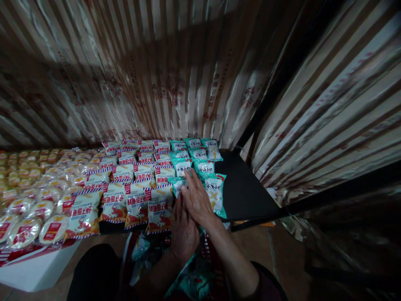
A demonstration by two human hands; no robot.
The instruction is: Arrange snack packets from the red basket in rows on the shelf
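Head view: right hand (pixel 196 200) lies flat, fingers released, on teal plastic snack packets (pixel 214 189); left hand (pixel 184 232) rests open beneath.

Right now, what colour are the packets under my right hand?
Teal packets, white centres, seen in the head view.

Both forearms rise from the bottom centre of the frame. The right hand (pixel 197 198) lies flat, fingers stretched toward the upper left, overlapping the left hand (pixel 183 232), which sits just below, knuckles up.
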